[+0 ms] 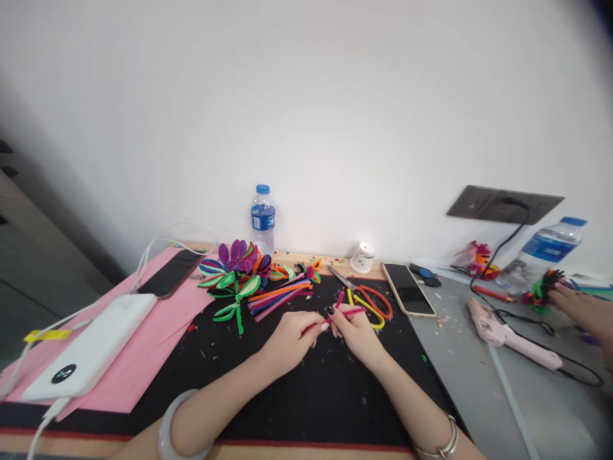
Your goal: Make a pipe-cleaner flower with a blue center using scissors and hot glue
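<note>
Both of my hands meet over the black mat (287, 409), fingertips pinched on one magenta pipe cleaner (353, 312). My left hand (297, 335) grips it from the left, and my right hand (352, 329) holds it close by. Two magenta ends stick out past the right fingers, one upward and one to the right. Beyond the hands lies a row of loose coloured pipe cleaners (282, 296). Pipe cleaner flowers (237, 257) with green leaves (237, 300) rest to the left of it. Scissors (371, 299) with orange and yellow handles lie just past my right hand.
Left are pink sheets (138, 364), a white power bank (90, 345) and a dark phone (172, 273). A water bottle (263, 220) stands by the wall. Right are another phone (408, 289), a pink glue gun (512, 335) with its cord, and another person's hand (577, 306).
</note>
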`<state>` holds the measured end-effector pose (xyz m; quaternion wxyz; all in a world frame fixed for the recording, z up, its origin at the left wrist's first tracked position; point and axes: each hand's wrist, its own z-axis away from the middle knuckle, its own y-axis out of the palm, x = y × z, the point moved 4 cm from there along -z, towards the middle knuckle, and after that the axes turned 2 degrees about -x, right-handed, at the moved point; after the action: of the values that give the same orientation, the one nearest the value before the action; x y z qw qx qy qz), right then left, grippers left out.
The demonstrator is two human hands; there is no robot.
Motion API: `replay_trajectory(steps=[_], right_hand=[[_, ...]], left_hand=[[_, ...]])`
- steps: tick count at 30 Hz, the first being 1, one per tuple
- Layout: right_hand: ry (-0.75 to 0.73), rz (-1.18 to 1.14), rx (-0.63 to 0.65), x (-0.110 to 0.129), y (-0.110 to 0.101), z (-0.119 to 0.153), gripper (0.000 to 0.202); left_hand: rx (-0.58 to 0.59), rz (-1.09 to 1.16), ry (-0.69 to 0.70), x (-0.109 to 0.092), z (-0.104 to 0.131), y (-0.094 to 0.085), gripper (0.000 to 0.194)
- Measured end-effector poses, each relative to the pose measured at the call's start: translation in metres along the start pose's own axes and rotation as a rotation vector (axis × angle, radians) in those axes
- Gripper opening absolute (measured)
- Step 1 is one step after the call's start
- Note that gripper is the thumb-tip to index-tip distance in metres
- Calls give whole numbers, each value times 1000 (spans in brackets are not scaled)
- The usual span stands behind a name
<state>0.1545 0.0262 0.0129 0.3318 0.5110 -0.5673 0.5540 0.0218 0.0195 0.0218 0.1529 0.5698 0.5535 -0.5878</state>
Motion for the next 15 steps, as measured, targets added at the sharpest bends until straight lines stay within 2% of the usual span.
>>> replay_trajectory(steps=[5, 8, 12, 14, 15], right_hand=[[102, -185, -24, -8, -3, -1, 54], [122, -245, -58, -14, -5, -4, 50], [86, -151, -181, -16, -13, -8, 24], [15, -27, -228, -10, -17, -10, 12], [-45, 58, -239, -5, -19, -10, 13]], left_hand=[[21, 191, -82, 2, -2, 0, 31], [30, 278, -150, 6, -1, 1, 30], [26, 350, -209, 11, -1, 3, 31], [18, 381, -219, 13, -1, 3, 32], [13, 394, -224, 15, -1, 3, 32]])
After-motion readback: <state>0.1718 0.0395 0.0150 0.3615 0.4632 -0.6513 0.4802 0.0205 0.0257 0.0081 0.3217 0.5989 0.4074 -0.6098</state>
